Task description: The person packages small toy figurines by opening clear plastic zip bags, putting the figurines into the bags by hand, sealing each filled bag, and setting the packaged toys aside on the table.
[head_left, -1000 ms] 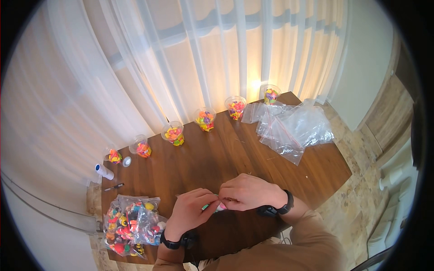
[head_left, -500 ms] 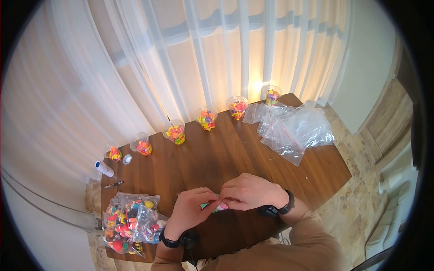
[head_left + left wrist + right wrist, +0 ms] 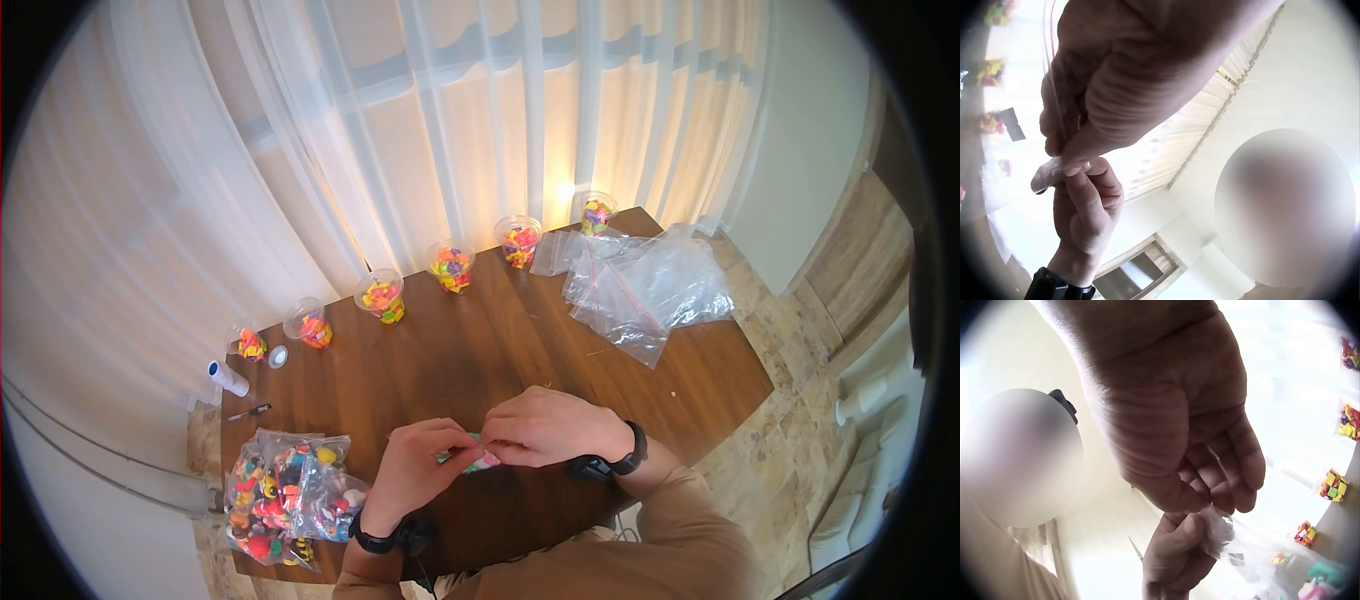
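At the near side of the table, my left hand (image 3: 420, 465) and right hand (image 3: 545, 428) meet fingertip to fingertip. Between them they pinch the top of a clear zip bag (image 3: 1250, 550), whose red seal line shows in the left wrist view beside my left fingers. Teal (image 3: 1325, 572) and pink-and-white (image 3: 1315, 591) pieces lie low in the bag; their exact kind cannot be told. From above, my hands hide most of the bag, and only a bit of pink and teal peeks out under the fingers.
Two clear bags of small colourful toys (image 3: 285, 495) lie at left. Several clear cups of bright pieces (image 3: 382, 298) line the far edge. Flat clear zip bags (image 3: 650, 285) spread at back right. A white roll (image 3: 229, 379), a pen (image 3: 250, 411) and a small round lid (image 3: 278, 356) lie at left.
Both hands stay together at the bag, with only small finger movements. A little more of the teal and pink contents shows beneath the fingers now.
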Demonstrator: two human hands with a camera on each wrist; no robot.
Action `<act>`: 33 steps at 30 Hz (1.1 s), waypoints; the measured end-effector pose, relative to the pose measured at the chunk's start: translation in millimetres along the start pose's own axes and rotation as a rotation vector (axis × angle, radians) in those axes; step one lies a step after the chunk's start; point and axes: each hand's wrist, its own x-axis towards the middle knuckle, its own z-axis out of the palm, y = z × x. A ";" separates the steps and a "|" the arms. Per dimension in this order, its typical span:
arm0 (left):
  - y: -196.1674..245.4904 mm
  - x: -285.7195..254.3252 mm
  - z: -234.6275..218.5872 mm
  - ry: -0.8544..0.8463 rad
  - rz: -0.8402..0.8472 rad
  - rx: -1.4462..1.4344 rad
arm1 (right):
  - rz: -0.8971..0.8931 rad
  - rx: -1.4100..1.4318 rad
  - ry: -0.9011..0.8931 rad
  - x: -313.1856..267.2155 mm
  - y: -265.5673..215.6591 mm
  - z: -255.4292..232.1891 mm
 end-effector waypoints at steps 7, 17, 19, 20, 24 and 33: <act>-0.4 -0.5 1.0 0.006 0.000 -0.032 | 0.014 0.002 -0.023 -0.2 -1.9 -1.5; 3.0 -0.2 2.2 0.023 0.042 -0.002 | 0.012 -0.016 -0.018 -1.6 -2.1 -0.8; 1.2 0.1 2.7 0.027 0.064 0.010 | 0.010 -0.026 -0.022 -1.3 -2.4 -0.9; 0.5 -0.2 3.0 0.030 0.085 0.021 | 0.008 -0.035 -0.026 -1.4 -2.8 -0.7; 1.5 0.7 3.3 0.030 0.107 0.038 | 0.011 -0.045 -0.036 -1.0 -5.3 -0.5; -6.6 3.7 12.7 0.091 0.170 0.003 | 0.026 -0.151 0.013 1.0 -6.3 -0.2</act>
